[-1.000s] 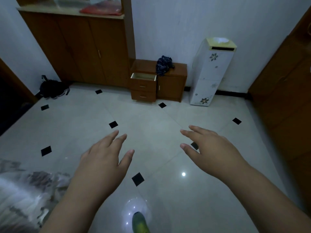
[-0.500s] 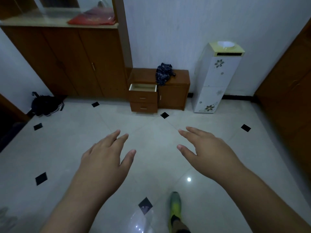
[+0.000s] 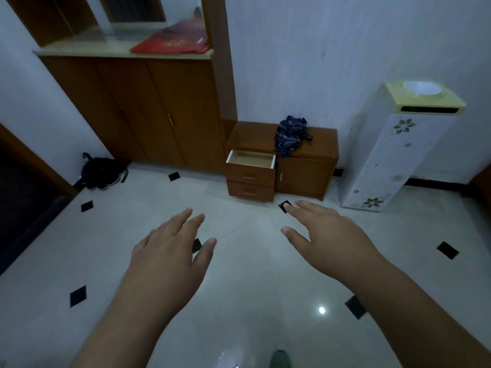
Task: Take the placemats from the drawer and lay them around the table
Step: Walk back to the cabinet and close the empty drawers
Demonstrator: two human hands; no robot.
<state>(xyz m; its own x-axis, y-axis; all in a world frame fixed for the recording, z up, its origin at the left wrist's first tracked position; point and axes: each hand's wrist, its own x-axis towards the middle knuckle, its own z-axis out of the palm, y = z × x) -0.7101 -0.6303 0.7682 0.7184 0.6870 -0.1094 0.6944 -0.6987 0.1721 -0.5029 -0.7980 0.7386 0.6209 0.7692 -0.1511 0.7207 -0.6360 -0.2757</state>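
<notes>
Over by the far wall, the top drawer [image 3: 252, 160] of a small wooden chest [image 3: 249, 181] is pulled out, and from this angle I can only see its pale inside walls, so can't tell if any placemats are in it. Both hands are out in front over the tiled floor [image 3: 252, 288], well short of the drawer: left hand [image 3: 170, 251] and right hand [image 3: 329, 240] are both palm-down with fingers spread loose, holding nothing. A low cabinet [image 3: 305, 166] sits right next to the chest with a dark crumpled cloth [image 3: 291, 135] on top. White water dispenser [image 3: 393, 147] stands to the right, a black bag [image 3: 102, 170] lies on the floor to the left, and something red [image 3: 170, 45] sits up on the ledge of the tall cupboard [image 3: 148, 107].
</notes>
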